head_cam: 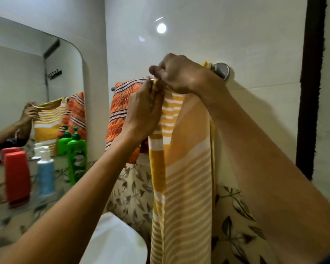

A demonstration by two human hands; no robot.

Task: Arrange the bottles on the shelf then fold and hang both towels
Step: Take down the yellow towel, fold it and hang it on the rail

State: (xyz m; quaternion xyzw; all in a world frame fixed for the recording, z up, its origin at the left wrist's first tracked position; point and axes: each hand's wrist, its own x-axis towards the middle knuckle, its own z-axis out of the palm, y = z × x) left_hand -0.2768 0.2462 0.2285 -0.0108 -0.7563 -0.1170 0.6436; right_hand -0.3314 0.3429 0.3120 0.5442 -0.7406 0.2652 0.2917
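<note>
Yellow towel (181, 168), white-striped, is hanging in a long fold over the rail (220, 70) on the wall. Left hand (143, 113) and right hand (179, 73) are both pinching its top edge at the rail with curled fingers. Orange towel (120, 109), dark-striped, is hanging just beside it. Red bottle (17, 178), blue bottle (45, 174) and green bottle (77, 159) are standing upright on the shelf (27, 216).

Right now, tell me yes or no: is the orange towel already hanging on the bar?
Yes, the orange towel is draped over the towel bar, left of the yellow towel that both hands hold.
</note>
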